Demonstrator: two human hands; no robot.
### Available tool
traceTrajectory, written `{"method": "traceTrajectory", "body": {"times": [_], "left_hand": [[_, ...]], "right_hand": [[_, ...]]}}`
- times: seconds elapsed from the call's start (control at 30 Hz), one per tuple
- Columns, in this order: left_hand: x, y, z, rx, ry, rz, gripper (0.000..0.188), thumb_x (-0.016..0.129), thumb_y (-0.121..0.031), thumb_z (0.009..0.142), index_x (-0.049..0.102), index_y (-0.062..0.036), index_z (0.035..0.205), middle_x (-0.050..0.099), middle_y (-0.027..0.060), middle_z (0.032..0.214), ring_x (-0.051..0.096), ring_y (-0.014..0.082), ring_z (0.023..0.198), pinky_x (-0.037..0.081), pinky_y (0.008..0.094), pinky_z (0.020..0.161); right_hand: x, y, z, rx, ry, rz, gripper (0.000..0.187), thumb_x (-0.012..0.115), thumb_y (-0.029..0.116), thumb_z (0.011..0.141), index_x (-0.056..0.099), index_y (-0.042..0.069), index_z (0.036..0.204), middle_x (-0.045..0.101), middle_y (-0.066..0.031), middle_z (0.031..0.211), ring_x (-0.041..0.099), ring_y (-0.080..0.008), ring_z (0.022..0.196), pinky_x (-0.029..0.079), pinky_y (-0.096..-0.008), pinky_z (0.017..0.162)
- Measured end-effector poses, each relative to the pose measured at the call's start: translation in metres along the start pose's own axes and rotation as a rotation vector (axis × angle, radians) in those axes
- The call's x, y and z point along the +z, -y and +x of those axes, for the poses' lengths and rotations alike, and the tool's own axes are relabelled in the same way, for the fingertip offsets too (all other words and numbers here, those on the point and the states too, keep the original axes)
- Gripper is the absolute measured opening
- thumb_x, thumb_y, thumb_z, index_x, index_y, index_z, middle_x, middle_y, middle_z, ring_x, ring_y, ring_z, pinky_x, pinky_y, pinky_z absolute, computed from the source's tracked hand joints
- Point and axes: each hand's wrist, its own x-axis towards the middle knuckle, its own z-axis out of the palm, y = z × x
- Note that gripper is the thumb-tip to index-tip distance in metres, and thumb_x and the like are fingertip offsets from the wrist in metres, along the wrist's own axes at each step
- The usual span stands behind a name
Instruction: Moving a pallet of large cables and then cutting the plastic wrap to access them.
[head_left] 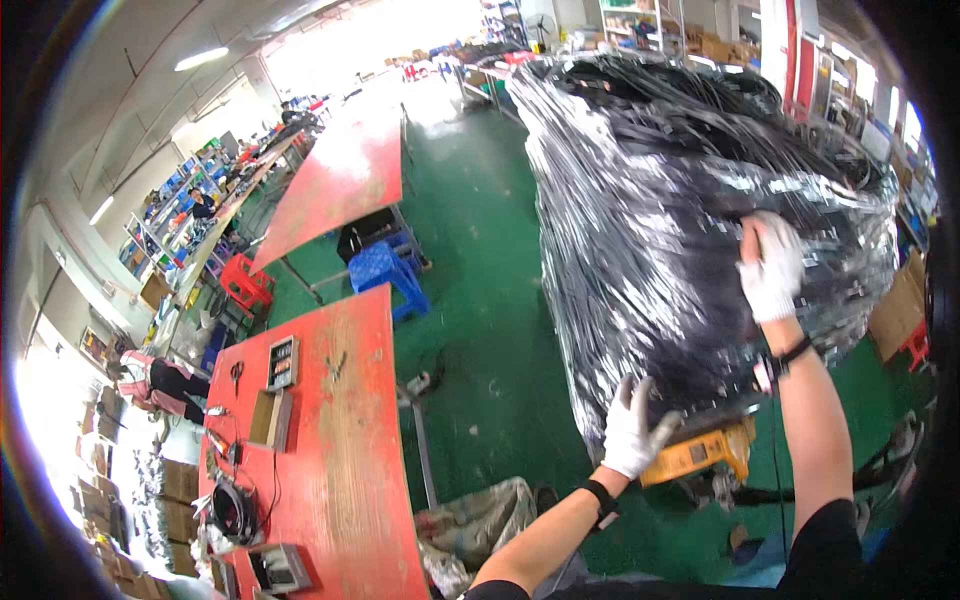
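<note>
A tall stack of black material wrapped in shiny clear plastic film (640, 260) stands in front of me, on the right. My left hand (635, 435), in a white glove, is at its lower near edge with fingers spread and nothing held. Just beside that hand is the yellow metal part of a pallet truck (700, 455), under the stack's near side. Higher up, my right hand (775, 265), also gloved, rests against the wrapped side. Its fingers look extended over the film, though they are partly blurred. Both wrists wear dark bands.
To the left stands a red-topped table (350, 450) with scissors (236, 373), a coil of black cable (233, 512) and small trays. Beyond it are a blue stool (385, 275) and another red table (335, 180). A woven sack (480, 530) lies by my left forearm; a cardboard sheet (897, 305) leans at right.
</note>
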Motion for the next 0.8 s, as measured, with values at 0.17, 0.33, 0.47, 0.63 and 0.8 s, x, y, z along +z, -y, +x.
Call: {"method": "traceTrajectory", "body": {"times": [0.17, 0.33, 0.47, 0.63, 0.8], "left_hand": [[-0.024, 0.034, 0.129, 0.17, -0.182, -0.026, 0.091, 0.087, -0.056, 0.081, 0.055, -0.0003, 0.146, 0.047, 0.0385, 0.144, 0.052, 0.0553, 0.128, 0.045, 0.061, 0.109], [-0.018, 0.057, 0.213, 0.244, -0.006, -0.094, 0.098, 0.089, -0.065, 0.06, 0.063, 0.0021, 0.126, 0.053, 0.0302, 0.134, 0.053, 0.0493, 0.124, 0.033, 0.0666, 0.109], [0.003, 0.078, 0.221, 0.225, -0.015, -0.199, 0.09, 0.091, -0.057, 0.057, 0.065, -0.0015, 0.123, 0.056, 0.0269, 0.135, 0.054, 0.0469, 0.128, 0.031, 0.0678, 0.107], [0.006, 0.091, 0.238, 0.22, 0.004, -0.26, 0.084, 0.089, -0.051, 0.065, 0.063, -0.0038, 0.129, 0.054, 0.0283, 0.142, 0.053, 0.0475, 0.133, 0.031, 0.0675, 0.11], [0.021, 0.105, 0.247, 0.253, -0.01, -0.315, 0.086, 0.085, -0.049, 0.071, 0.061, -0.0041, 0.141, 0.053, 0.0292, 0.145, 0.053, 0.0471, 0.136, 0.031, 0.0656, 0.113]], "right_hand": [[0.005, 0.02, -0.052, 0.276, 0.042, -0.1, 0.035, 0.061, 0.024, 0.107, 0.067, 0.001, 0.134, 0.062, -0.0238, 0.143, 0.057, -0.0431, 0.135, 0.043, -0.0509, 0.115], [0.004, -0.013, -0.065, 0.215, 0.185, -0.249, 0.055, 0.039, 0.033, 0.115, 0.056, -0.01, 0.145, 0.051, -0.0278, 0.154, 0.045, -0.0452, 0.147, 0.037, -0.0548, 0.123], [0.022, -0.022, -0.068, 0.417, 0.116, 0.117, 0.065, 0.032, 0.038, 0.111, 0.047, -0.01, 0.152, 0.041, -0.026, 0.162, 0.036, -0.0428, 0.154, 0.021, -0.0553, 0.13], [0.033, -0.039, -0.052, 0.458, 0.172, 0.08, 0.058, 0.033, 0.032, 0.113, 0.051, -0.008, 0.15, 0.047, -0.0223, 0.16, 0.039, -0.0375, 0.152, 0.021, -0.0485, 0.129], [0.054, -0.103, -0.061, 0.49, 0.021, 0.128, 0.051, 0.033, 0.03, 0.118, 0.059, -0.007, 0.141, 0.058, -0.018, 0.147, 0.051, -0.0321, 0.139, 0.033, -0.0456, 0.122]]}}
